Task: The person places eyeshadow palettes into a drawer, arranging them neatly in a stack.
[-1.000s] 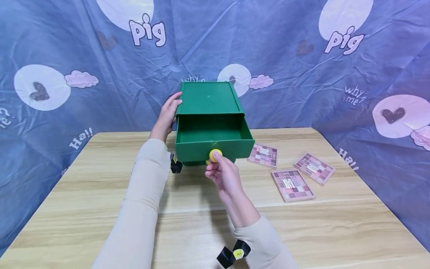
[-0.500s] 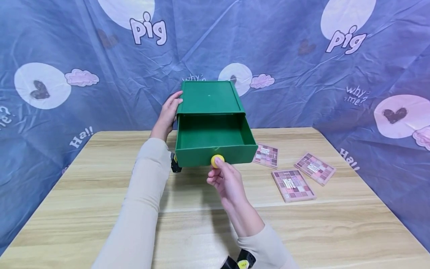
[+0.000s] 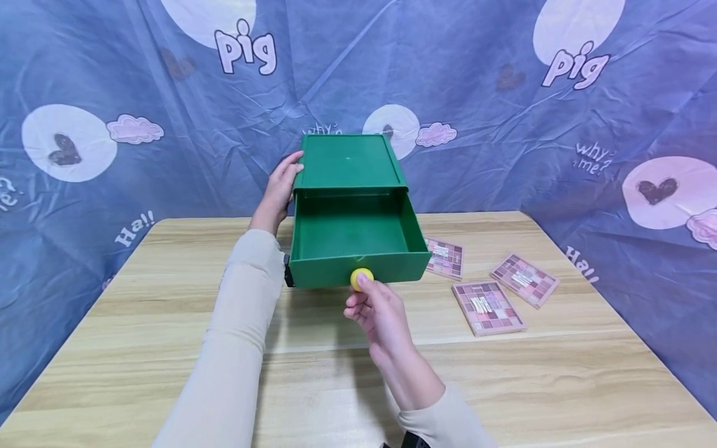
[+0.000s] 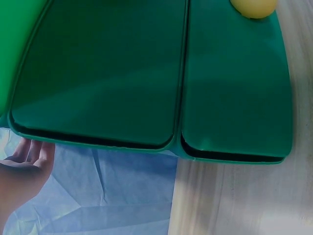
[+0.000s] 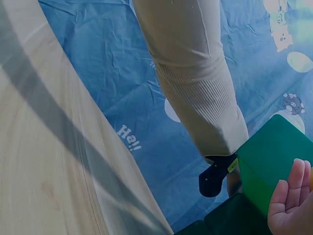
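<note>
A green drawer cabinet [image 3: 350, 160] stands at the table's middle, its top drawer [image 3: 350, 233] pulled well out with a bare interior. My right hand [image 3: 383, 317] pinches the drawer's round yellow knob [image 3: 361, 279] between thumb and fingers. Against the cabinet's left side rests my left hand [image 3: 279, 190], fingertips at the top edge. From the left wrist view, the left hand's fingers [image 4: 34, 152] lie fairly straight along the cabinet wall. A lower drawer front [image 4: 239, 88] there bears another yellow knob [image 4: 254, 6].
Right of the cabinet lie three pink makeup palettes: one [image 3: 446, 260] partly behind the drawer, one [image 3: 488, 308] nearer, one [image 3: 524, 280] farther right. They lie on a wooden table [image 3: 140, 348]. A blue patterned cloth [image 3: 476, 74] hangs behind it.
My right hand has drawn the top drawer farther out toward me by its knob, exposing more of the inside. The left hand has stayed at the cabinet's side.
</note>
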A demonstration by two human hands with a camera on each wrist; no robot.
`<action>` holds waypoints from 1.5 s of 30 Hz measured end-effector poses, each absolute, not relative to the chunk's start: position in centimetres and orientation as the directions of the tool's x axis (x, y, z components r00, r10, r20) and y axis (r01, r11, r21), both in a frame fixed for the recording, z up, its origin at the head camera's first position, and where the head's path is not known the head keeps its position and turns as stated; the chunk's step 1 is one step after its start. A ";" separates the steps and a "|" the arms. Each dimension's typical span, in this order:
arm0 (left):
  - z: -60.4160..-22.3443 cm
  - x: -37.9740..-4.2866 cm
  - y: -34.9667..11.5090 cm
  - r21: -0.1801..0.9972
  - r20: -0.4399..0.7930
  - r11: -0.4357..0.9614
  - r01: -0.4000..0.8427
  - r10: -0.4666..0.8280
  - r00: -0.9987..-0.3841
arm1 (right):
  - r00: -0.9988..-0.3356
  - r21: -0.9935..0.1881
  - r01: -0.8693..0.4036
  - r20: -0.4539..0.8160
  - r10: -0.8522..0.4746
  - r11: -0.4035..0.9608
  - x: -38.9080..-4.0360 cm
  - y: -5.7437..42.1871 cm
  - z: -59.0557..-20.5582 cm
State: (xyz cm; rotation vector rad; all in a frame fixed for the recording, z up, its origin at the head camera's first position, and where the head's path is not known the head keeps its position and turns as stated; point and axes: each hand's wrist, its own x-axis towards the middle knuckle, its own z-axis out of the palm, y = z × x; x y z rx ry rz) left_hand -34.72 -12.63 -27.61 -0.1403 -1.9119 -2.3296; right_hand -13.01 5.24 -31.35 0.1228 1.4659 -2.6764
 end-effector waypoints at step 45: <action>-27.8 -34.9 -12.6 0.972 0.177 -0.148 0.180 -0.038 -0.984 | -0.991 -0.968 0.110 -0.090 -0.095 -0.227 -12.8 9.2 -33.0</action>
